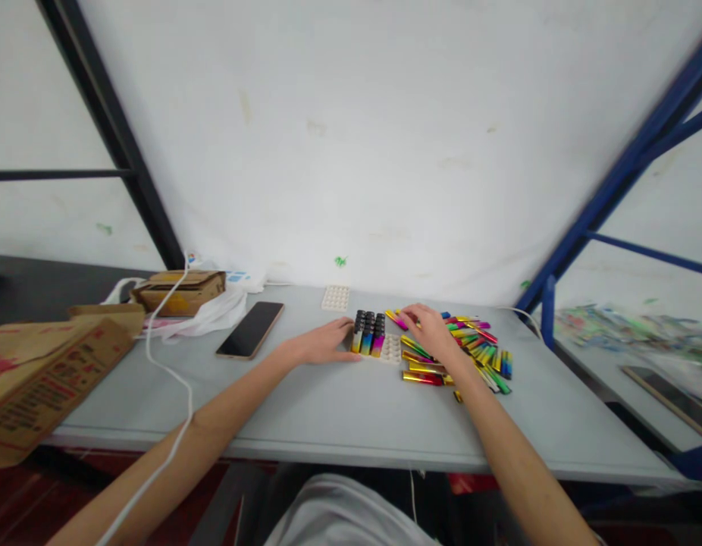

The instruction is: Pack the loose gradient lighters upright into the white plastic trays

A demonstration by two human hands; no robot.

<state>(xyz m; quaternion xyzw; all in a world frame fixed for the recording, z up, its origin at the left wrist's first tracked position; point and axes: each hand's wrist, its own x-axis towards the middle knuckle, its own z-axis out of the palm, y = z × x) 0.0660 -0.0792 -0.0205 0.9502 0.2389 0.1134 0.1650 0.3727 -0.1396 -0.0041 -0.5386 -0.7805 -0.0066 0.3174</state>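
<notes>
A white tray with round holes (pixel 391 349) lies mid-table, its left part filled with several upright lighters (pixel 368 334) with black tops and shiny yellow, blue and magenta bodies. My left hand (pixel 327 341) is at the tray's left side, thumb along the front and fingers behind, closed around that end. To the right spreads a loose pile of metallic coloured lighters (pixel 481 347). Over the pile's left edge, my right hand (pixel 427 326) has its fingers curled down at a yellow and magenta lighter (pixel 396 319). The fingertips' contact is partly hidden.
Another white holed tray (pixel 336 298) lies near the wall. A phone (pixel 251 329) rests left of my left hand. Cardboard boxes (pixel 180 292) and a white plastic bag (pixel 226 311) stand at the left. A white cable (pixel 172 371) hangs across my left forearm.
</notes>
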